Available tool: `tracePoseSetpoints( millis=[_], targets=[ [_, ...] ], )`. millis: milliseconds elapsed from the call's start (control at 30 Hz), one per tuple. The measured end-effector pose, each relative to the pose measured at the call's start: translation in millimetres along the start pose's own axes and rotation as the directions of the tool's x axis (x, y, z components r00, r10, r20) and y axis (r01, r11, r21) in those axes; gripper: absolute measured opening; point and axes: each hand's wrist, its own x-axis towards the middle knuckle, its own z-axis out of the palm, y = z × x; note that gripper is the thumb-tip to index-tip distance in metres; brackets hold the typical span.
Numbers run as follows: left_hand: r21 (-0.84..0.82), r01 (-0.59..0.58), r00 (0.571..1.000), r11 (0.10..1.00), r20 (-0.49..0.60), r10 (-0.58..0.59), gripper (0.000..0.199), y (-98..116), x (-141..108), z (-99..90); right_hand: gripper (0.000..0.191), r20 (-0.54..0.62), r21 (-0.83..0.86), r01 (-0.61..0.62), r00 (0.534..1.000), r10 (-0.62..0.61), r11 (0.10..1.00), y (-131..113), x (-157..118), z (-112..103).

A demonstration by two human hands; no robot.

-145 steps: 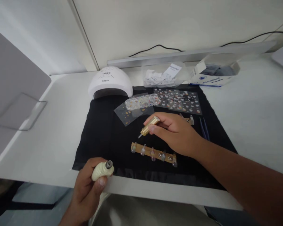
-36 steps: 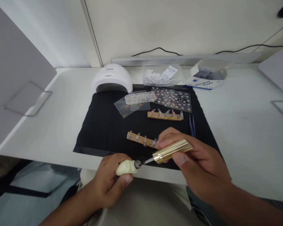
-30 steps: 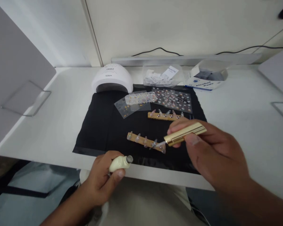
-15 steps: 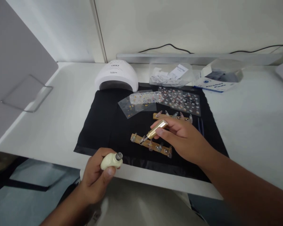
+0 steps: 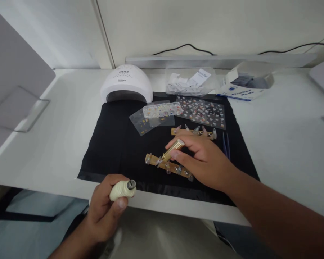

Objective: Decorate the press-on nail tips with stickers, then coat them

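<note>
My left hand (image 5: 104, 210) is closed around a cream nail polish bottle (image 5: 119, 191), its bare neck tilted to the right. In my right hand (image 5: 202, 158) is the gold-capped nail polish brush (image 5: 173, 150), pinched between thumb and fingers. The brush tip points down and left at a false nail on the nearer wooden stand (image 5: 172, 167); whether it touches is too small to tell. Several false nails sit along that stand. A second wooden stand (image 5: 175, 131) with several false nails lies behind my right hand, partly hidden by it.
A white nail lamp (image 5: 126, 84) stands at the back left of the black mat (image 5: 102, 144). Sticker sheets (image 5: 202, 112) lie behind the stands, with blue tweezers (image 5: 226, 145) to the right. A clear box of packets (image 5: 190, 82) and an alcohol pad box (image 5: 244, 86) stand at the back.
The whole view has shifted slightly, so things appear a little further left. Both hands keep their hold, and the brush stays over the same false nail at a slightly changed tilt.
</note>
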Motion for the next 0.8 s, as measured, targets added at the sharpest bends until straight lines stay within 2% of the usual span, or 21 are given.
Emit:
tracePoseSetpoints(
  millis=[267,533,800],
  targets=[
    [0.024,-0.019,1.000,1.000,-0.011,0.019,0.026,-0.4,1.1,2.2,0.016,-0.044,-0.029,0.028,0.999,-0.030,0.999,6.4,0.2,-4.6],
    [0.057,-0.041,0.999,0.997,-0.003,0.041,0.026,2.9,2.8,0.7,0.011,-0.001,-0.024,0.098,0.995,-0.098,0.995,4.2,-0.9,-2.2],
    [0.064,-0.009,1.000,0.998,0.013,0.009,0.026,2.6,3.1,0.8,0.012,-0.023,-0.011,0.129,0.991,-0.129,0.992,9.1,-1.1,-5.9]
  ],
)
